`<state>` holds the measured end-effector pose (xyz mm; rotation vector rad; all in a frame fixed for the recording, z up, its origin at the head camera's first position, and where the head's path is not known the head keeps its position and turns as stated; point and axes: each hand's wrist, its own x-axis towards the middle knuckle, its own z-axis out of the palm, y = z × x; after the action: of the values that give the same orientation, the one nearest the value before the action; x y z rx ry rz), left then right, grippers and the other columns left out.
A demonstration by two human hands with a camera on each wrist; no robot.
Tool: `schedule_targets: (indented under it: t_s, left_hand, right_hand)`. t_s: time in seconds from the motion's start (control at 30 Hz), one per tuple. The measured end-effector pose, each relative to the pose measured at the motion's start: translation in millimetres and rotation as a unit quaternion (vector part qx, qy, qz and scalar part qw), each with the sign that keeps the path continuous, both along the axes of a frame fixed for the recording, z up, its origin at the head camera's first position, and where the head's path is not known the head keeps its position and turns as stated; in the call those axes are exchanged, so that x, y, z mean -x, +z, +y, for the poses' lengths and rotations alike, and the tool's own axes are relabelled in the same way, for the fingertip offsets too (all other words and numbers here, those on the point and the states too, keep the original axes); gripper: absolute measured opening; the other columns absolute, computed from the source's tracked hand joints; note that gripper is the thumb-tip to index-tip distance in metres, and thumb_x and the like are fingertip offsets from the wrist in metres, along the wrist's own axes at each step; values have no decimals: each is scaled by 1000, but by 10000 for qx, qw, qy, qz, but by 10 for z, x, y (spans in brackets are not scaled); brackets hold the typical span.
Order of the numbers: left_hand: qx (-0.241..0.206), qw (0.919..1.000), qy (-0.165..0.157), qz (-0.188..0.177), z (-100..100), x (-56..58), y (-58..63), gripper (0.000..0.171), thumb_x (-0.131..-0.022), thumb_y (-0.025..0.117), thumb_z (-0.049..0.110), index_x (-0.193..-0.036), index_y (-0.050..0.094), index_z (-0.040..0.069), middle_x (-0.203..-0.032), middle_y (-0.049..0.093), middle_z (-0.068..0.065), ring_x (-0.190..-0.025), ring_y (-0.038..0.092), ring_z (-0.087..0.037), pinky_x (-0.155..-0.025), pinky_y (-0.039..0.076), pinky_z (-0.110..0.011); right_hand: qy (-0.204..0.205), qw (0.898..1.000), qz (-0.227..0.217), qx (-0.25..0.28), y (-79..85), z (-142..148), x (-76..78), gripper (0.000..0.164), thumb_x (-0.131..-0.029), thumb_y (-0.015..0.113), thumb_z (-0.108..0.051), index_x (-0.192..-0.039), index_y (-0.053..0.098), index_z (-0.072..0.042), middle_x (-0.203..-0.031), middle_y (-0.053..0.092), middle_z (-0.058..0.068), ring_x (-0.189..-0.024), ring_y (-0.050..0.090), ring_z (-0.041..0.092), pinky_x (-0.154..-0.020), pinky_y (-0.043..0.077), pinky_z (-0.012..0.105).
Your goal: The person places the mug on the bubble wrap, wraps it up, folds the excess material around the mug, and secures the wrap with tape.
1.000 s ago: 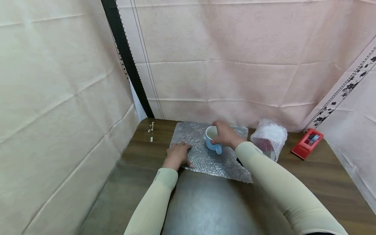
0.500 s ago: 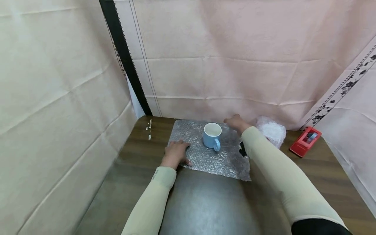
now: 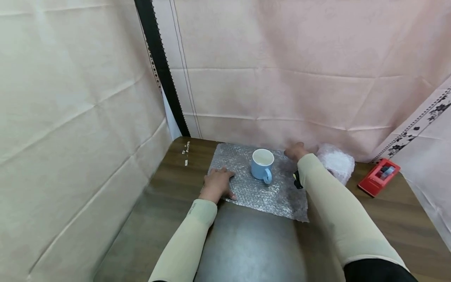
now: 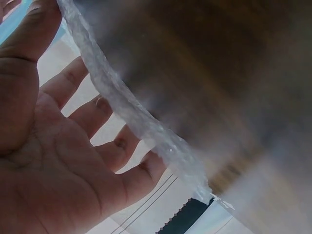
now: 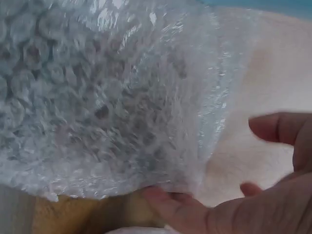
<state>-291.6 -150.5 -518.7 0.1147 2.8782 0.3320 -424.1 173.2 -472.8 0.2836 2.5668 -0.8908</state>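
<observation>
Although small dark lettering [image 3: 192, 207] marks the left sleeve [image 3: 183, 239] near its cuff, we cannot read it. We see a translucent bubble-wrap sheet [image 3: 260, 197] spread on the table [image 3: 169, 192], glossy and dimpled. A light-blue mug [image 3: 260, 169] with a pale interior stands upright on it, handle toward us. Our left hand [image 3: 217, 183] rests at the sheet's left edge, fingers spread; our right hand [image 3: 297, 151], fingers loosely extended, touches its far right corner.

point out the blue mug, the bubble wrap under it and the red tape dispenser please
Blue mug [image 3: 259, 171]: head view, outer wall.
Bubble wrap [image 3: 258, 197]: head view, bare near part.
Red tape dispenser [image 3: 372, 182]: head view, red casing.
</observation>
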Motion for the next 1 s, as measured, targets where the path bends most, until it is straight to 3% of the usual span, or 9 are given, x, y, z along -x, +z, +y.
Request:
schedule_targets:
  t_s: [0.17, 0.23, 0.3, 0.4, 0.57, 0.63, 0.73, 0.87, 1.0]
  left_hand:
    - [108, 9999, -53, 27, 17, -59, 84, 105, -76, 105, 51, -168, 58, 33, -186, 39, -9, -168, 38, -49, -125, 45, -77]
    - [72, 10000, -52, -5, 12, -72, 93, 105, -77, 105, 50, -169, 57, 32, -187, 38, -10, -169, 36, -49, -126, 44, -76]
    - [61, 10000, -54, 4, 0, -63, 71, 105, -76, 105, 51, -168, 58, 32, -186, 38, -10, -169, 37, -50, -125, 45, -77]
    - [0, 10000, -56, 15, -9, -43, 57, 105, -75, 107, 50, -166, 60, 30, -185, 40, -11, -168, 38, -51, -124, 44, -79]
    - [-120, 9999, -76, -6, -12, 1, 92, 105, -74, 108, 48, -166, 61, 30, -185, 40, -11, -168, 37, -51, -125, 42, -81]
    - [-149, 9998, -90, 7, -24, 17, 102, 104, -74, 108, 48, -166, 61, 31, -185, 40, -12, -168, 36, -52, -125, 41, -81]
    - [-140, 9998, -112, 6, -32, 22, 118, 103, -76, 107, 47, -166, 60, 30, -186, 39, -12, -169, 36, -51, -126, 41, -80]
    - [-105, 9999, -132, -3, -50, 43, 50, 104, -75, 107, 50, -166, 59, 31, -186, 39, -12, -168, 37, -50, -125, 42, -80]
    - [-190, 9997, -143, -90, -77, 89, -72, 107, -74, 107, 54, -168, 58, 35, -187, 36, -10, -170, 34, -51, -126, 40, -82]
  right_hand:
    - [-531, 9973, 505, -31, -312, 329, 406, 106, -102, 60, -24, -175, -10, 8, -155, 54, 43, -145, 37, 64, -115, 49, 59]
    - [-276, 9969, 713, -200, -385, 457, 529, 85, -99, 64, -23, -166, 27, 15, -123, 72, 36, -126, 53, 62, -100, 54, 58]
    - [90, 9960, 840, -276, -303, 484, 512, 56, -96, 69, -26, -135, 60, 14, -101, 73, 22, -109, 62, 52, -89, 55, 54]
    - [494, 9933, 1033, -147, 42, 310, 263, 27, -95, 72, -26, -78, 64, -6, -72, 58, 5, -71, 60, 31, -71, 51, 44]
    - [1236, 9855, 1126, 275, 801, -302, -477, 32, -105, 69, -20, -78, 53, -12, -68, 45, -2, -65, 49, 19, -65, 49, 39]
    - [1713, 9771, 1263, 55, 929, -495, -643, 24, -106, 67, -18, -86, 57, -10, -75, 50, 0, -71, 51, 19, -69, 48, 37]
    - [2329, 9591, 1492, -596, 973, -694, -757, 14, -107, 67, -17, -98, 66, -7, -92, 64, 8, -81, 54, 22, -76, 47, 37]
    - [2609, 9472, 1579, -992, 888, -827, -761, 12, -104, 70, -17, -97, 72, -7, -114, 78, 16, -82, 58, 21, -75, 48, 33]
    - [2718, 9517, 1316, -558, 726, -817, -659, 26, -102, 74, -20, -78, 66, -13, -86, 68, 6, -71, 50, 17, -69, 44, 33]
